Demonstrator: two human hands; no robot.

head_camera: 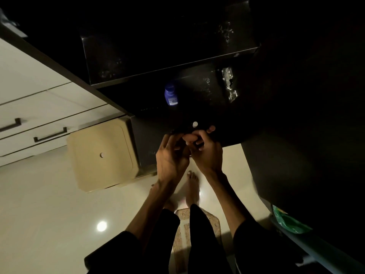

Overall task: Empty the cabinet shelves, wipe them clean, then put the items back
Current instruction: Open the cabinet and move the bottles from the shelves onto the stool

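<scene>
Dim home room, likely a kitchen: cream drawers (35, 107) with bar handles, dark cabinet (177, 64) shelves, glossy tiled floor (49, 204), small mat (197, 230), beige lidded bin (102, 153), bare feet (192, 186).

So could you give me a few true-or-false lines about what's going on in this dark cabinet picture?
1. Both hands, the left hand and the right hand, are together at the front edge of the dark cabinet shelf. True.
2. A blue bottle stands on that shelf. True.
3. The blue bottle is in the right hand. False: it stands apart, farther back than the hands.
4. The person wears shoes. False: a bare foot shows on the floor.
5. A beige bin stands left of the cabinet. True.
</scene>
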